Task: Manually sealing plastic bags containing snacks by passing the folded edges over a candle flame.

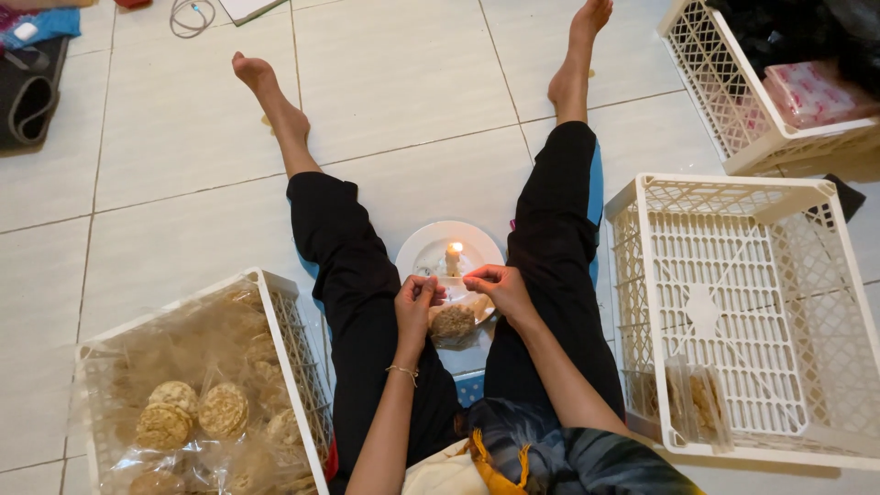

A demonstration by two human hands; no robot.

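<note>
I sit on the floor with my legs spread. My left hand (417, 301) and my right hand (492, 284) pinch the two top corners of a small clear plastic bag (453, 321) with round brown crackers in it. They hold the bag's upper edge close to the flame of a short lit candle (453, 258). The candle stands on a white plate (431, 246) on the floor between my knees.
A white plastic crate (275, 316) at my left holds a large clear bag of round crackers (188, 408). A white crate (724, 316) at my right holds packed bags in its near corner. A third crate (724, 101) stands at the far right. A cable and a mat lie far left.
</note>
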